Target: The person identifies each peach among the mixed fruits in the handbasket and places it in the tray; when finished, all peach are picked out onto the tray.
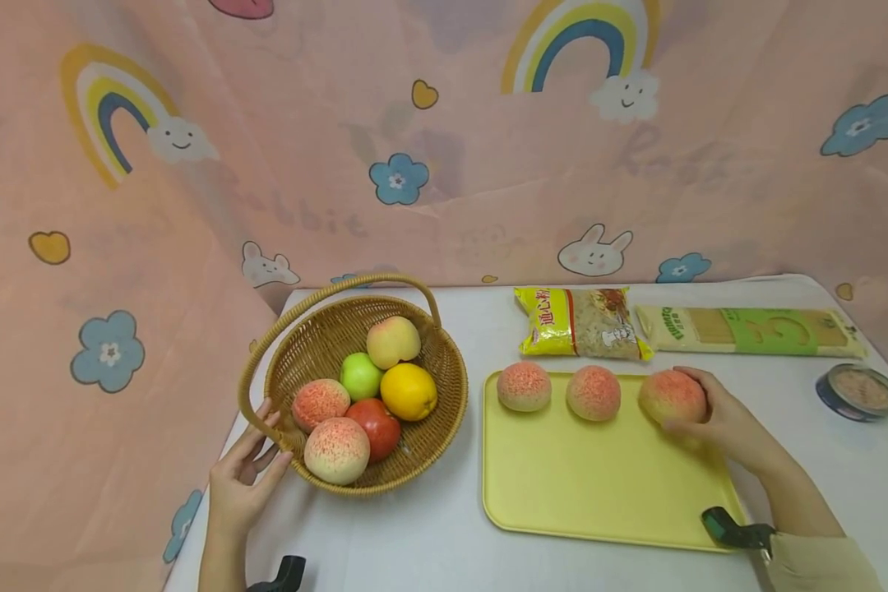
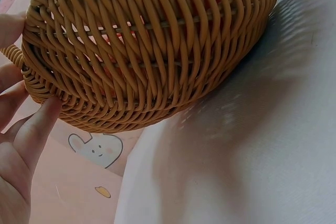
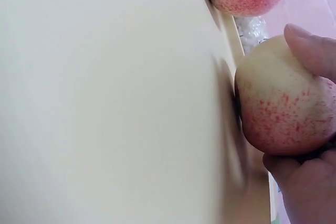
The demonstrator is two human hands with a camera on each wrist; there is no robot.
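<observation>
My left hand holds the wicker basket at the left foot of its handle; in the left wrist view the fingertips touch the weave. Inside the basket lie a pale peach, a green apple, a yellow fruit, a red fruit and two reddish peaches. With thumb and fingers my right hand grips a peach at the back right corner of the yellow tray. Two more peaches, a left one and a middle one, sit along its back edge.
Behind the tray lie a yellow bag of pasta and a long green noodle packet. A round tin stands at the far right of the white table. A pink printed cloth hangs behind and at the left.
</observation>
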